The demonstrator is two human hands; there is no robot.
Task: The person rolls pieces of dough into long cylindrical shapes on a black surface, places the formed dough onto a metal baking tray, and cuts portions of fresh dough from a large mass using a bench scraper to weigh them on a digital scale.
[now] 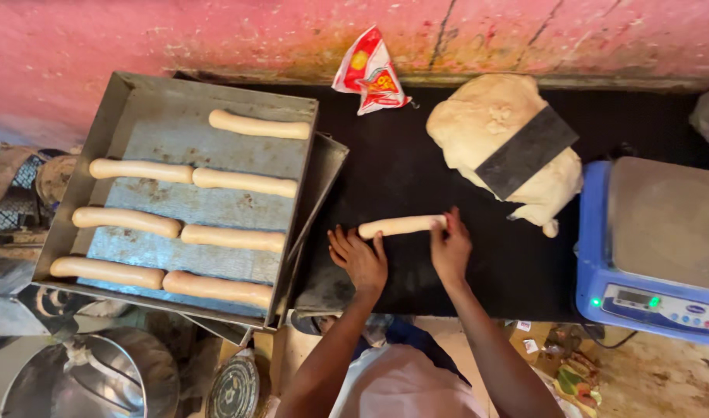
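A black desk (pixel 416 178) is running along a worn pink wall (pixel 215 31) w/ cracked, flaking paint. On the desk's left a metal tray (pixel 130 101) is sitting stacked on another tray, carrying seven dough logs (pixel 238 180) in rows. At the back, near the wall, a red-and-white crumpled packet (pixel 370 73) is lying. Right of centre a big dough lump (pixel 494 124) is resting w/ a flat black scraper (pixel 525 151) lying across it. A blue digital scale (pixel 656 248) w/ a steel platform is standing at the desk's right end, a green light glowing on its front. Below left, a steel mixing bowl (pixel 83 379) is showing, plus a round disc beside it.

The person is leaning over the desk's front edge. The left hand (pixel 360 259) is lying flat, fingers spread wide, fingertips touching the left end of a dough roll (pixel 401 225). The right hand (pixel 450 248) is also open, fingers extended and pressing on the roll's right end. Neither hand is gripping; both are resting on top. The dough roll is lying roughly level on the desk's middle, between tray and dough lump, apart from both.
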